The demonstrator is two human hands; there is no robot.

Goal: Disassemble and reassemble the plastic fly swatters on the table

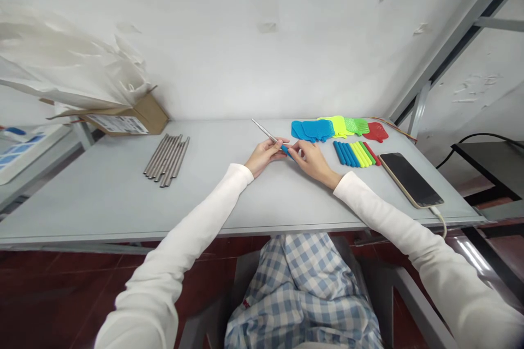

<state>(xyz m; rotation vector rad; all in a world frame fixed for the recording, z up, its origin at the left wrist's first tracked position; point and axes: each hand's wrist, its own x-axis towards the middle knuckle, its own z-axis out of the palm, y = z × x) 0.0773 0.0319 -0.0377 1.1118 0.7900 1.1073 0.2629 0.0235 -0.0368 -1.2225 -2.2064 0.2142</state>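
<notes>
My left hand (266, 156) is closed around a thin silver metal rod (262, 128), which slants up and to the left. At the rod's lower end sits a blue sleeve-like handle (286, 150), and the fingers of my right hand (311, 160) are closed on it. Both hands are close together above the middle of the table. To the right lies a row of coloured handles (355, 154) in blue, yellow, green and red. Behind them are flat hand-shaped plastic pieces (315, 130) in the same colours. Several metal tubes (167, 159) lie in a bunch at the left.
A phone (411, 180) with a white charging cable (440, 218) lies at the right of the grey table (229, 212). An opened cardboard box (143, 114) stands at the back left. A white wall (229, 65) rises behind the table, with a metal frame (446, 54) at the right.
</notes>
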